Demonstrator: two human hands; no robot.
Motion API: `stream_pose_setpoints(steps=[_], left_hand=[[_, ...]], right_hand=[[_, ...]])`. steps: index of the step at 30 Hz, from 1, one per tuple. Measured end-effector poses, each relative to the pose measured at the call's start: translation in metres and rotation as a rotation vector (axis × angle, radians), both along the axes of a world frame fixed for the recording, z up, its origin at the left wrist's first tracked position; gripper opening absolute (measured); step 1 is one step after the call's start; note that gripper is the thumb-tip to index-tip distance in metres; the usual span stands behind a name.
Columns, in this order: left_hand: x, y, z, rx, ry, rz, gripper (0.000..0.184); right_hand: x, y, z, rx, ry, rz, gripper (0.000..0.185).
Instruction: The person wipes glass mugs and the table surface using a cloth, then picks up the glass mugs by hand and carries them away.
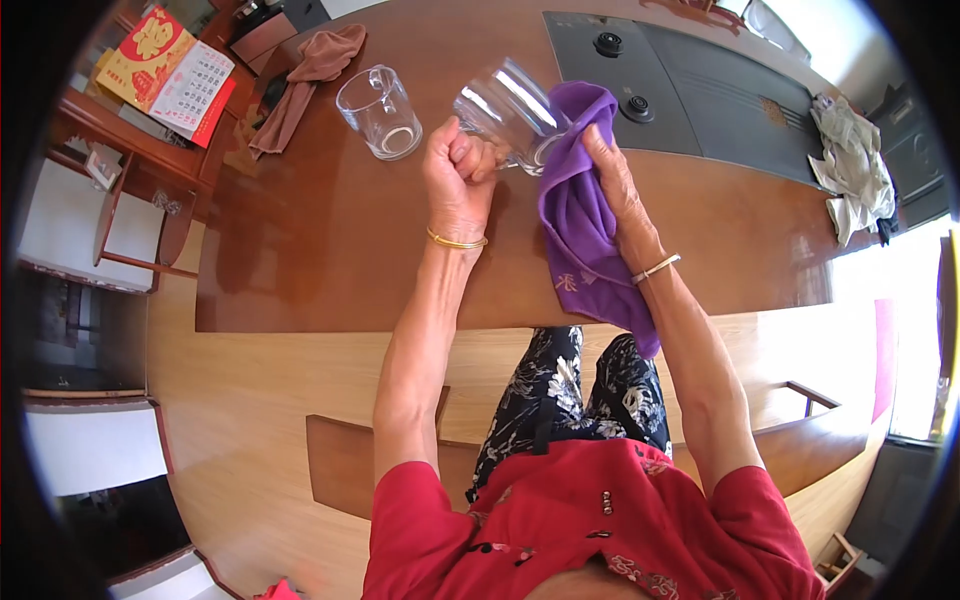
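Note:
My left hand (464, 168) is closed around the handle of a clear glass mug (508, 105), which is tilted above the wooden table. A purple cloth (583, 215) is in my right hand (618, 185), pressed against the mug's base end. The cloth drapes down past the table's front edge, and part of my right fingers is hidden behind it. To the left, a second clear glass mug (381, 115) stands on the table, apart from both hands.
A brown cloth (310, 85) lies at the table's (330, 270) far left, near a red and gold calendar (170, 75). A dark panel with black knobs (690, 95) covers the back right. Crumpled pale cloth (852, 165) lies at the right edge. A wooden bench (345, 460) is beneath me.

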State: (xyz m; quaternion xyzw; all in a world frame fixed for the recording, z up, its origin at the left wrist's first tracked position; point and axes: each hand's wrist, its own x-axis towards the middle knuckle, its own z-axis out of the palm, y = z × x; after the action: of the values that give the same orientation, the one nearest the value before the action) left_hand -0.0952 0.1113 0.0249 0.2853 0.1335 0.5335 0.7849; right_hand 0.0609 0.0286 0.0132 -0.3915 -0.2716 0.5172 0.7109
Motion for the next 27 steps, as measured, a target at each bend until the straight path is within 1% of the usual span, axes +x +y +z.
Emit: stream_pose_setpoints(steps=[1, 2, 4, 5, 6, 8, 9, 11, 12, 14, 15, 17, 18, 21, 22, 24, 26, 27], left_hand=[[-0.001, 0.002, 0.0, -0.034, -0.065, -0.055, 0.045], [-0.002, 0.004, -0.001, -0.069, -0.132, -0.107, 0.045], [-0.005, 0.005, -0.001, -0.063, -0.141, -0.152, 0.045], [-0.005, 0.005, -0.001, -0.043, -0.147, -0.197, 0.045], [-0.005, 0.005, -0.001, -0.023, -0.155, -0.241, 0.045], [-0.002, 0.003, 0.0, -0.005, -0.14, -0.265, 0.045], [-0.001, 0.002, 0.0, 0.014, -0.127, -0.289, 0.045], [0.002, -0.001, 0.003, 0.036, -0.132, -0.311, 0.046], [0.004, -0.002, 0.003, 0.057, -0.141, -0.326, 0.046], [0.005, -0.003, 0.002, 0.044, -0.164, -0.364, 0.047], [0.006, -0.003, 0.003, 0.033, -0.188, -0.395, 0.047], [0.006, -0.005, 0.004, 0.031, -0.182, -0.451, 0.048], [0.006, -0.006, 0.006, 0.031, -0.177, -0.5, 0.048], [0.01, -0.013, 0.01, 0.056, -0.157, -0.497, 0.048], [0.011, -0.013, 0.009, 0.057, -0.155, -0.501, 0.048], [0.01, -0.013, 0.006, -0.04, -0.219, -0.486, 0.048], [0.005, -0.008, 0.001, -0.012, -0.214, -0.456, 0.045], [0.002, -0.007, 0.002, 0.011, -0.21, -0.428, 0.043]], right_hand=[[-0.002, -0.002, 0.001, -0.042, 0.082, 0.06, 0.061], [-0.003, 0.0, -0.001, -0.043, 0.09, 0.053, 0.061], [-0.004, 0.009, -0.004, 0.069, 0.308, 0.197, 0.064], [-0.005, 0.011, -0.005, 0.049, 0.131, 0.077, 0.065], [-0.008, 0.01, -0.002, 0.049, 0.134, 0.074, 0.065], [-0.013, 0.005, 0.004, 0.09, 0.368, 0.126, 0.065], [-0.008, 0.012, -0.009, 0.092, 0.371, 0.122, 0.065], [0.005, 0.032, -0.048, 0.197, -0.68, -0.261, 0.064], [0.006, 0.026, -0.039, 0.194, -0.679, -0.268, 0.064], [0.003, 0.005, -0.006, 0.027, 0.11, 0.123, 0.063], [-0.002, 0.0, 0.001, 0.026, 0.113, 0.117, 0.063], [-0.01, -0.003, 0.009, 0.045, 0.419, 0.16, 0.061], [-0.008, -0.001, 0.003, 0.046, 0.42, 0.156, 0.061], [-0.001, 0.007, -0.01, 0.131, 0.362, 0.186, 0.06], [0.0, 0.008, -0.01, 0.102, 0.388, 0.179, 0.061], [-0.001, 0.008, -0.008, 0.074, 0.414, 0.174, 0.062], [-0.005, 0.004, -0.004, 0.023, 0.489, 0.106, 0.061], [-0.007, 0.003, -0.002, 0.024, 0.489, 0.11, 0.061]])
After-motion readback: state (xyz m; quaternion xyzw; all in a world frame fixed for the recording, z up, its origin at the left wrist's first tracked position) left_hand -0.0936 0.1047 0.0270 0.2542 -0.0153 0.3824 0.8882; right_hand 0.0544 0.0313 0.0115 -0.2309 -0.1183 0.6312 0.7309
